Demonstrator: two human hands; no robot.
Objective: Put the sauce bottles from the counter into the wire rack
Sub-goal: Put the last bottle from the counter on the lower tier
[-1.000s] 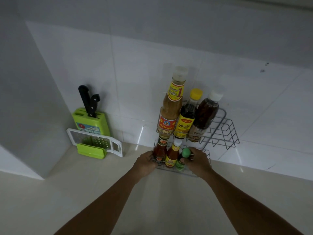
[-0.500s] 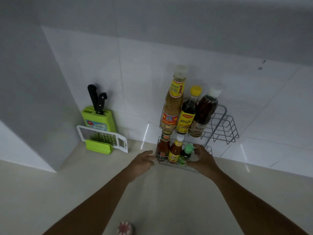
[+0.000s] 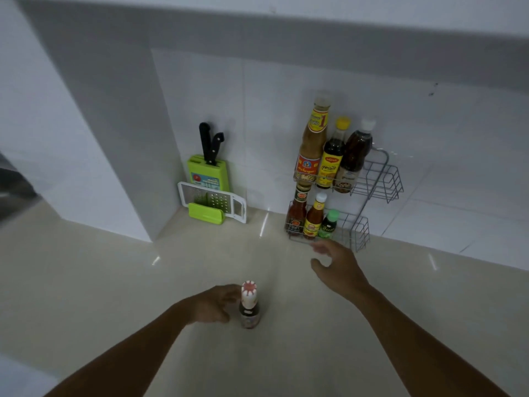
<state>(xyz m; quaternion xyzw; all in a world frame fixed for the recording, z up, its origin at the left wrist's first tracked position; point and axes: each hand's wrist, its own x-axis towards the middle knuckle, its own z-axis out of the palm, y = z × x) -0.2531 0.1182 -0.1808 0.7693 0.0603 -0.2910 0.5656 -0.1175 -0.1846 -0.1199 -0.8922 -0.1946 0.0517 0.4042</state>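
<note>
— Fingers of our left hand (image 3: pixel 213 305) are spread and curled beside the small bottle (image 3: pixel 249 306), just at its left flank near the neck. We can't tell whether they touch the glass yet; nothing is clamped, so we'd call that hand unclosed and empty.

— And the bottle itself?

— It stands upright on the counter (image 3: pixel 114 282), long axis vertical, its red-and-white cap pointing up at us. It sits immediately right of our left hand, so closing on it looks like a short sideways move, not a reach.

— Our right hand (image 3: pixel 335 263)?

— Loose, fingers apart, holding nothing. It hangs farther from the bottle, beyond it and to its right, close to the front of the wire rack (image 3: pixel 380 179). So the left hand is clearly the nearer one.

— Where is the rack from the bottle?

— Beyond it and to its right, against the tiled wall. Three tall bottles fill the left part of its upper shelf, three short ones the left part of the lower shelf. We judge the free space on both shelves lies at the right end, so our bottle would travel away from us and rightward.
</note>
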